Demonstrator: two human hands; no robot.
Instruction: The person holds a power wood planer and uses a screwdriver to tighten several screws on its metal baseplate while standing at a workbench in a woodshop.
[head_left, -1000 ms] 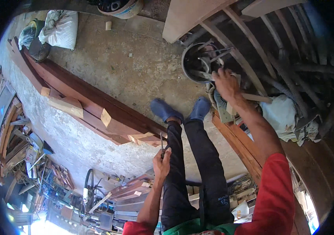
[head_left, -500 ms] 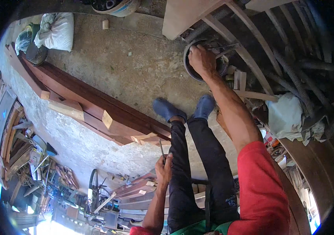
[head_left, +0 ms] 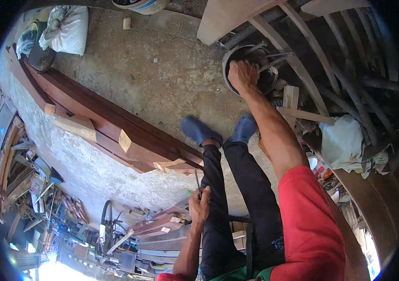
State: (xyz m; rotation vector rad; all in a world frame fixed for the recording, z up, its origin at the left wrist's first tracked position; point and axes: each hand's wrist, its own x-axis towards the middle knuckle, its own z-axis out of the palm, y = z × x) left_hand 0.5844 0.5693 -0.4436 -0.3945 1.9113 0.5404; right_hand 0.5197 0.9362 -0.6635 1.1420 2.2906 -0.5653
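My left hand (head_left: 200, 206) is closed around a thin dark metal tool (head_left: 197, 179), whose shaft points away from me beside my left leg. Its exact kind is too small to make out. Farther off to the right, my right hand (head_left: 244, 76) reaches down into a round dark bucket (head_left: 226, 70). The fingers of that hand are curled, their tips hidden inside, so I cannot see what they grip. Several long-handled pieces (head_left: 276, 61) stick out of the bucket beside the hand.
Long reddish-brown timbers (head_left: 91, 110) lie on the left along a pale wall. Curved wooden ribs (head_left: 309, 44) and corrugated hoses fill the far right, near a pale cloth (head_left: 342, 138). A white sack (head_left: 70, 33) stands far left. A bicycle wheel (head_left: 106, 222) shows lower left.
My right hand has sunk slightly within the bucket and turned a little. The left hand keeps its hold on the thin tool, having shifted slightly right. The view has moved a little.
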